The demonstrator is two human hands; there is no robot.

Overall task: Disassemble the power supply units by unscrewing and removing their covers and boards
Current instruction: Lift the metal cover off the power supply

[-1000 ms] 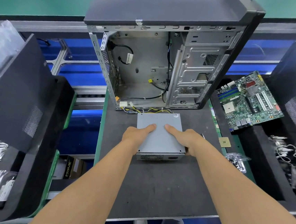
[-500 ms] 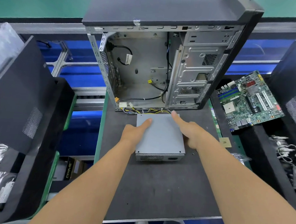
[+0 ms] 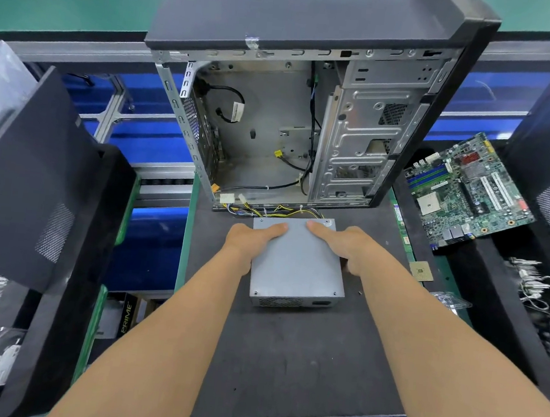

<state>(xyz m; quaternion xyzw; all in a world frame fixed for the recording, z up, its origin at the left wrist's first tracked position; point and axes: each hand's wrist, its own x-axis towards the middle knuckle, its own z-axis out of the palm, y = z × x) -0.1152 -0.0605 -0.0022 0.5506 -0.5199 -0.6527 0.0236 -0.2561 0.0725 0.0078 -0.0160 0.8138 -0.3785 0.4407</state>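
**Grey steel supply box held at both flanks on the dark mat**

Grey sheet metal covered the power supply unit (image 3: 296,264), which lay flat on the black work mat (image 3: 286,360) near the middle of the view, its vented end facing the person. The left hand (image 3: 247,239) sat against the unit's 9 o'clock side, thumb laid across the top face and the other fingers curled down over the edge, gripping it. The right hand (image 3: 352,247) mirrored this at 3 o'clock, thumb on top near the far corner, fingers wrapped down the flank and largely hidden. Yellow and black cables (image 3: 267,209) ran from the unit's far end, at 12 o'clock, into the open computer case (image 3: 310,111), which stood upright on the mat just beyond with its side panel off and its bare metal interior showing. At about 2 o'clock a green motherboard (image 3: 470,193) rested tilted on a black foam tray (image 3: 494,290). A small square processor chip (image 3: 421,271) lay on the mat just right of the right wrist. A black panel (image 3: 24,177) leaned at 9 o'clock.
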